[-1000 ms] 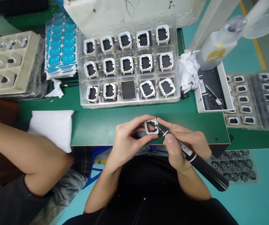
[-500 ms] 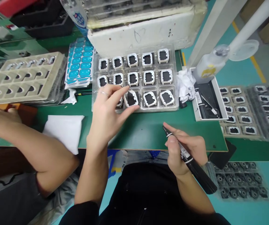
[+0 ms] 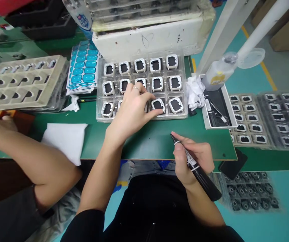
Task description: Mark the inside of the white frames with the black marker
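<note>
My left hand (image 3: 131, 112) reaches over a clear plastic tray (image 3: 99, 118) of square white frames with black centres. Its thumb and fingers pinch one white frame (image 3: 158, 104) in the tray's near row, second slot from the right. The hand hides the slots to the left of that one. My right hand (image 3: 196, 156) rests at the green table's front edge, closed round a black marker pen (image 3: 203, 178) whose tip points up and left, just above the table top.
Another person's bare arm (image 3: 33, 158) lies across the left front. Beside it lie a white cloth (image 3: 63, 137), a beige tray (image 3: 20, 82) and blue sticker sheets (image 3: 82, 67). Right of the clear tray: crumpled tissue (image 3: 194, 92), a bottle (image 3: 217, 74), a shallow box (image 3: 217, 109), more part trays (image 3: 267, 117).
My left hand carried the white frame from in front of me to the tray, set it in the empty near-row slot, then shifted right onto the neighbouring frame. The marker hand stayed put.
</note>
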Available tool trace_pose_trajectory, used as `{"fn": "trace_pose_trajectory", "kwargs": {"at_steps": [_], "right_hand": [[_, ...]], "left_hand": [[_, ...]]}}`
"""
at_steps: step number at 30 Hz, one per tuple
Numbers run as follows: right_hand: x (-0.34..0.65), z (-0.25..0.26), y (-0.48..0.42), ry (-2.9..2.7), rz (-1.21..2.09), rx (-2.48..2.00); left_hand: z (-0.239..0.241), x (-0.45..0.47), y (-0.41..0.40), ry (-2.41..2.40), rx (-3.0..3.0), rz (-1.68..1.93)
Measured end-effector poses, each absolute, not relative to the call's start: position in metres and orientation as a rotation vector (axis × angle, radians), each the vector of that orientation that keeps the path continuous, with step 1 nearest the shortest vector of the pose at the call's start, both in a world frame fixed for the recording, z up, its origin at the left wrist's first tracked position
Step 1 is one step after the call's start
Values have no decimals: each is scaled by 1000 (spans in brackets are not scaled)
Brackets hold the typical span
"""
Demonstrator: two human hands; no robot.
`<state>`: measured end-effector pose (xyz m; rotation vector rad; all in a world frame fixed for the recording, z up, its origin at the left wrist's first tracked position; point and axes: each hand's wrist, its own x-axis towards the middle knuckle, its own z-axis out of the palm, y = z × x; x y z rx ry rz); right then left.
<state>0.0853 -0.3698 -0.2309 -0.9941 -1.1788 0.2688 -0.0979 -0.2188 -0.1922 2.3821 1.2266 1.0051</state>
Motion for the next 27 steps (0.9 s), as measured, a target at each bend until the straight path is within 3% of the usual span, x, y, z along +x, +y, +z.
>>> {"fn": "trace_pose_trajectory", "kwargs": {"at_steps": [7,13,22,27], "right_hand": [[86,-231,-370,-1163,269,-992],[89,-231,-371,-1148,293,-953],[91,-233,-374,-1146,357,-953],[90,-228,-374,-1184,375,-982]], "left_hand": [[-173,-85,-246,1145,2088,1164],[-182,-88,-308,1035,1607,1580],[-214,-74,-347,995,1302,1181],[-223,-72,-348,1010,1338,1182]]}}
